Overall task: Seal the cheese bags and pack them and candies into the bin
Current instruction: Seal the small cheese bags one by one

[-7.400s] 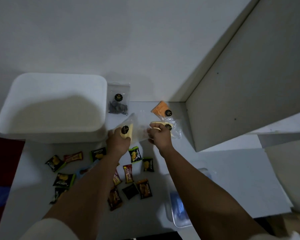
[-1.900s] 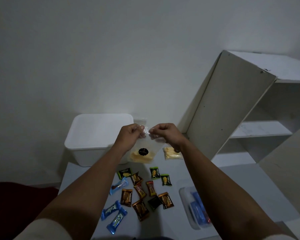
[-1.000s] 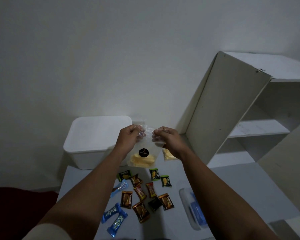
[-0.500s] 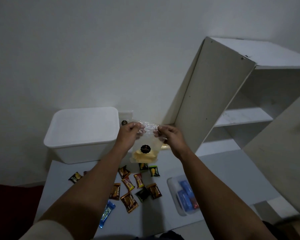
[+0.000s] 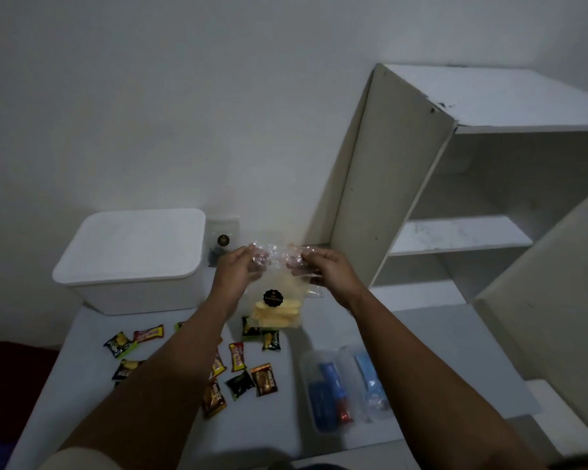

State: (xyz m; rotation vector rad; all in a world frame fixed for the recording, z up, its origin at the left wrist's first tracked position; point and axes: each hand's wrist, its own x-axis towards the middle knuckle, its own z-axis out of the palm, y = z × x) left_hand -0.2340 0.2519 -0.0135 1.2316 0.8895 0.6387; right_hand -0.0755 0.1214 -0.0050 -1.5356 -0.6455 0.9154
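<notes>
Cheese bag [image 5: 277, 301], twelve o'clock of candies [image 5: 238, 371]: left hand [image 5: 236, 273] and right hand [image 5: 326, 271] are pinching its top; pressing evenly across should be sealing it.

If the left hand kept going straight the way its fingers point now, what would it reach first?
The left hand points up and right along the cheese bag top it pinches. It would likely meet the right hand gripping the other end first, though depth is unclear.

A clear, crinkled plastic bag [image 5: 279, 283] glints with highlights. Candy wrappers [image 5: 264, 379] of glossy foil lie on a smooth, matt white table [image 5: 438, 361], beside a matt white plastic bin [image 5: 133, 293].
</notes>
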